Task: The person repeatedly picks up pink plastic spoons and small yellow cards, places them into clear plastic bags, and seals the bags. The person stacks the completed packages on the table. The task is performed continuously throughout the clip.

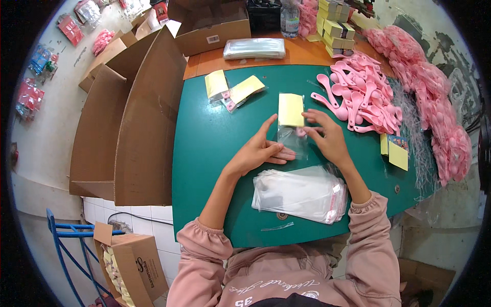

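Note:
A clear plastic bag (293, 137) with a yellow card (291, 110) in its far part lies between my hands over the green table. My left hand (261, 150) holds the bag from its left side, some fingers stretched beneath the clear film. At the right edge, my right hand (328, 135) pinches the bag with its fingers. A small pink piece (300, 131) shows by those fingertips; its full shape is hidden. Just nearer to me lies a stack of clear bags (296, 194). Pink spoons (365, 97) are heaped to the right of my right hand.
Packed bags with yellow cards (245, 89) lie at the far left of the green table (215, 153). Yellow cards (398, 156) sit at right, near bundled pink spoons (424, 77). A plastic-film pack (254, 48) and a bottle (289, 20) stand behind. A large cardboard box (146, 123) borders the left.

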Action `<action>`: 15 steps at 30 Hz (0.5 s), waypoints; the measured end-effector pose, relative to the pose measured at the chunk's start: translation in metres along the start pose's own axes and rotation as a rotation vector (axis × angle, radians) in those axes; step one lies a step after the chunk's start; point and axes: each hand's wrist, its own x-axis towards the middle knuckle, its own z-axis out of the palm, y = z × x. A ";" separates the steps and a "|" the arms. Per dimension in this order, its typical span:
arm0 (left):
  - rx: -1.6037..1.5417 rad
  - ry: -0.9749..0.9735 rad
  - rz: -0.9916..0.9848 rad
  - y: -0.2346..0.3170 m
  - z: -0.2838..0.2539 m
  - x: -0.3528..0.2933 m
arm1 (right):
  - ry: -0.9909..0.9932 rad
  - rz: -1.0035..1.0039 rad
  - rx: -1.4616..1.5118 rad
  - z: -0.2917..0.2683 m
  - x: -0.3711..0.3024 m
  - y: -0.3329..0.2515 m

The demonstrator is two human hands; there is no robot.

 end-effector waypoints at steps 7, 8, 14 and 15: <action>0.044 0.016 -0.169 0.009 0.001 -0.011 | -0.170 -0.183 -0.241 0.010 -0.015 -0.033; 0.070 0.021 -0.165 0.008 0.002 -0.011 | -0.230 -0.186 -0.264 0.012 -0.018 -0.034; 0.103 0.004 -0.095 -0.001 0.001 -0.011 | -0.302 -0.245 -0.309 0.019 -0.020 -0.033; 0.092 0.014 -0.084 -0.002 0.002 -0.010 | -0.312 -0.257 -0.322 0.019 -0.019 -0.034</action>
